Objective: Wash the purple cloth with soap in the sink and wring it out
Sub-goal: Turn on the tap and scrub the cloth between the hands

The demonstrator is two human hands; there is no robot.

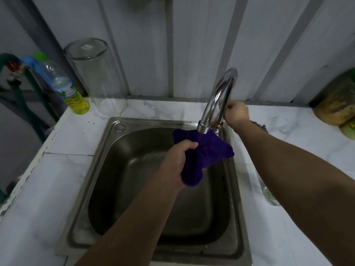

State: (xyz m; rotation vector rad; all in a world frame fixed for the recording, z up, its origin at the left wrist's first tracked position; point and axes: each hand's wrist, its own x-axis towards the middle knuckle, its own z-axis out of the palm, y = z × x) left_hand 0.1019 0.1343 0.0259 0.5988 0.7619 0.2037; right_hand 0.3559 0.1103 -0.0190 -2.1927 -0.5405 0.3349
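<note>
My left hand (177, 162) grips the bunched purple cloth (209, 150) above the steel sink (107, 169), right under the spout of the curved chrome tap (221, 96). The cloth's upper edge touches the spout's mouth. My right hand (235, 114) is closed around the tap's handle behind the tap's base, at the sink's far right corner. No water stream can be made out. A plastic bottle of yellow liquid soap (75, 98) stands on the counter at the far left.
A tall clear glass jar (96, 77) stands beside the soap bottle. Green hoses (23, 96) hang off the left edge. A bag (338, 104) lies at the far right. A small clear glass object (269, 196) rests on the white marble counter (297, 154) right of the sink.
</note>
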